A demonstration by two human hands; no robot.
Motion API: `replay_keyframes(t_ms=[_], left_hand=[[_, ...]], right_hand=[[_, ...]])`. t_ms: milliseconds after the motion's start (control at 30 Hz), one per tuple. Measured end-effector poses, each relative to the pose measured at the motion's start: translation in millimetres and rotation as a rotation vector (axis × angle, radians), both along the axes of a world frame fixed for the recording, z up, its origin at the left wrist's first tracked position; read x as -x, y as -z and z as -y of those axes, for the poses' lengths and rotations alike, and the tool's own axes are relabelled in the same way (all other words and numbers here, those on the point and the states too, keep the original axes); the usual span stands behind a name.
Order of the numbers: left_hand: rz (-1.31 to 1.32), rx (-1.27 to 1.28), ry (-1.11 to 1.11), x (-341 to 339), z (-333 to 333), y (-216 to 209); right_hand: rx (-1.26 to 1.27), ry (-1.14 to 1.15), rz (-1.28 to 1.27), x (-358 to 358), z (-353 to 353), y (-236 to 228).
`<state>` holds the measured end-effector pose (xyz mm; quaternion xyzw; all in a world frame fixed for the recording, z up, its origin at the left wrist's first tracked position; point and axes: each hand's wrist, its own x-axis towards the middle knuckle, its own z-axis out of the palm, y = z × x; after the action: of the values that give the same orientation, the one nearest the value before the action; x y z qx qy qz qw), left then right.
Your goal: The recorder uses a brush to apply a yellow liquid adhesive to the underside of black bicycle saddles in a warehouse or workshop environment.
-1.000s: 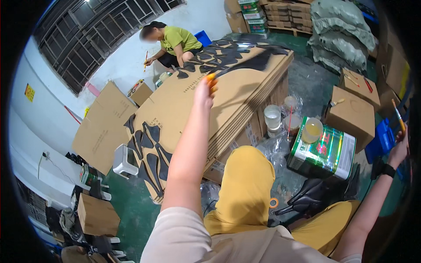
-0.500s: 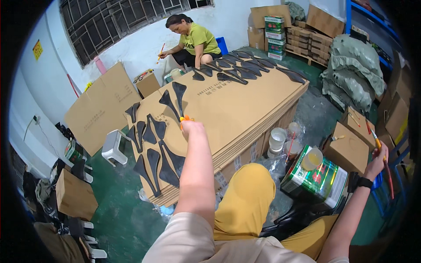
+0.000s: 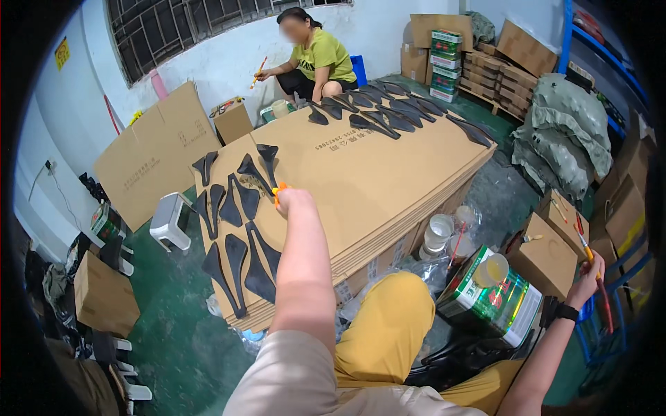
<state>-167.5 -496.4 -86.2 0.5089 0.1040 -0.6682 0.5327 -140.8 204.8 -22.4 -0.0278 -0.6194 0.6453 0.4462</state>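
My left hand, with orange and yellow covers on its fingertips, reaches over the cardboard stack. Its fingers are closed at the narrow end of a black V-shaped piece, whose two wide arms point away from me and rest on the cardboard. Several similar black pieces lie in rows along the stack's left side. Out to the right, my right hand grips a paintbrush with a red handle, its bristle end pointing up and away.
A green tin holding a cup of yellowish liquid stands right of my knee, by small cartons. Across the stack a person holds a brush near more black pieces. A white stool is at left.
The black piece at my left hand has come down from a raised position onto the cardboard, slightly leftward. My right hand, still holding the brush, is a little lower. The view has shifted slightly.
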Motion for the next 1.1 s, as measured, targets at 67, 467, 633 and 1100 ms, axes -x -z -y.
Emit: replay_keyframes(t_ms=[67, 467, 633, 1100], left_hand=[[-0.002, -0.018, -0.004, 1.7, 5.1, -0.6], [0.055, -0.077, 0.046, 4.0, 15.1, -2.2], [-0.002, -0.082, 0.014, -3.3, -3.1, -18.5], [-0.115, 0.143, -0.088, -6.8, 6.1, -9.5]], right_hand=[[-0.027, 0.014, 0.016, -0.9, 3.6, -2.1], [-0.029, -0.050, 0.062, 4.6, 1.3, 5.2], [-0.035, -0.021, 0.054, 2.9, 5.0, 3.1], [-0.054, -0.035, 0.071, 4.8, 11.1, 7.9]])
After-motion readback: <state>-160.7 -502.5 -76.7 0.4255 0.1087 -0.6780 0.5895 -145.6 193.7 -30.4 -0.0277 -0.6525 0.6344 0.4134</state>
